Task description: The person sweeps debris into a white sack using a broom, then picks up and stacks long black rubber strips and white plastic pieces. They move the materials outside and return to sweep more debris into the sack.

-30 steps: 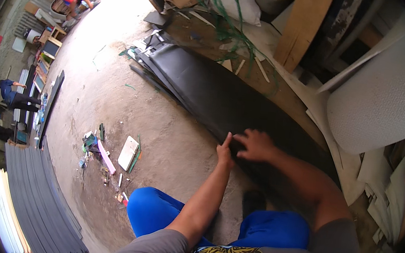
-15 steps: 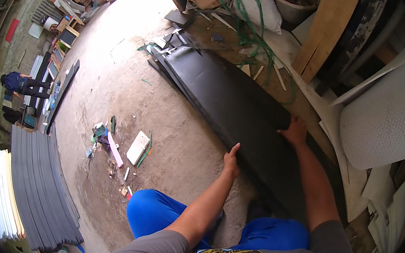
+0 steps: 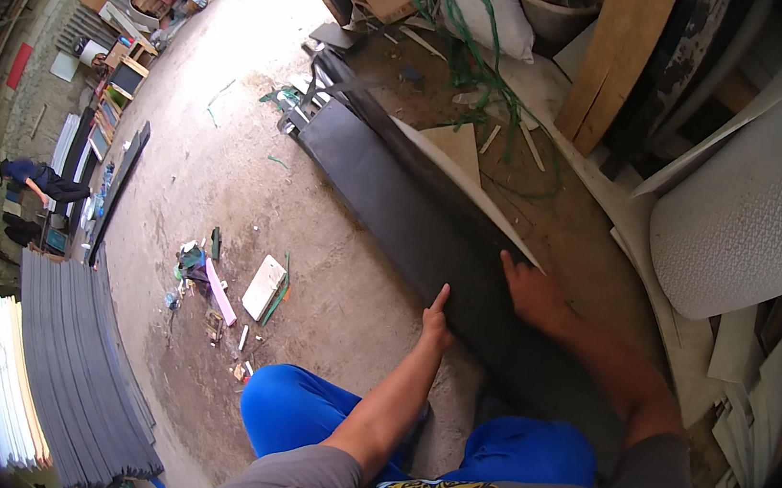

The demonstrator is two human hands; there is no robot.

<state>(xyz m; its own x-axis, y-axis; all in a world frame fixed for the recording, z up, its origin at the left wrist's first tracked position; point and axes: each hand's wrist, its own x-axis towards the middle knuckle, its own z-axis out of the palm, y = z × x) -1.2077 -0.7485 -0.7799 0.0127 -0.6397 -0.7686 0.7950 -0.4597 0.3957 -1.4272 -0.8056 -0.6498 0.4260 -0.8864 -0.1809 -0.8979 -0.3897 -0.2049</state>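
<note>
A long, dark grey-black sheet [image 3: 395, 211] lies on the floor, running from beside my knees toward the far doorway. My left hand [image 3: 437, 324] is at its left edge, thumb laid on top and the other fingers hidden at the rim. On the right side, my right hand [image 3: 539, 298] holds the turned-in right part of the sheet, index finger stretched along the surface and the other fingers bent. A pale strip [image 3: 474, 191] shows along the sheet's raised right edge. Dark straps or loose strips [image 3: 328, 73] bunch at the far end.
Scraps and a white block [image 3: 263, 287] lie left of the sheet. Stacked grey sheets [image 3: 73, 367] stand at the left. Green twine [image 3: 489, 62], a bucket [image 3: 554, 2], a wooden plank [image 3: 614, 67] and a curled textured sheet [image 3: 741, 216] crowd the right. Another person [image 3: 41, 183] is far left.
My right hand has moved left and inward with the sheet's right side, which has folded over and bared a pale strip. My left hand has slid slightly nearer along the left edge.
</note>
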